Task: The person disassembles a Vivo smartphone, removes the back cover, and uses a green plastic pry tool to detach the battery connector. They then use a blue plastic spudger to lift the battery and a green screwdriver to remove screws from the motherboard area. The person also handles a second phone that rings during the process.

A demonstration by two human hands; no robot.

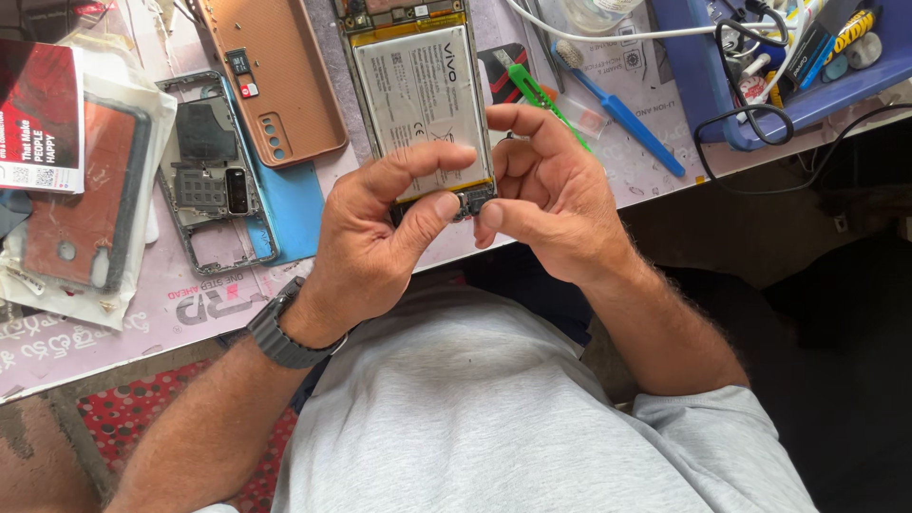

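the near end of an opened phone [423,104] is pinched between the fingers of both hands, just above the edge of the counter [655,161]. the thumb and curled forefinger of the left hand [375,233] are closed on the phone's lower left corner, the forefinger laid across the bottom of the white battery [421,90] and the thumb tip pressed at the dark bottom strip. the thumb of the right hand [546,195] is set against the same strip from the other side, its forefinger is bent over the phone's right edge, and the remaining fingers are curled into the palm; whether anything small is held in them cannot be told. a dark watch [285,332] is worn on the left wrist. the phone is held back side up, with its cover off and the battery exposed, its far end reaching toward the top of the view. just left of it an orange back cover [285,76] is laid inside up, and further left a bare phone frame [214,171] is seen resting on a blue sheet [294,204]. at the far left a reddish phone case in a clear bag [81,199] is placed beside a red and black booklet [38,114]. to the right of the phone a green tool [537,95] and a blue brush [622,119] are lying on the counter, and beyond them a blue tray [703,85] is filled with cables and small parts. a grey shirt [494,408] is seen below the hands.
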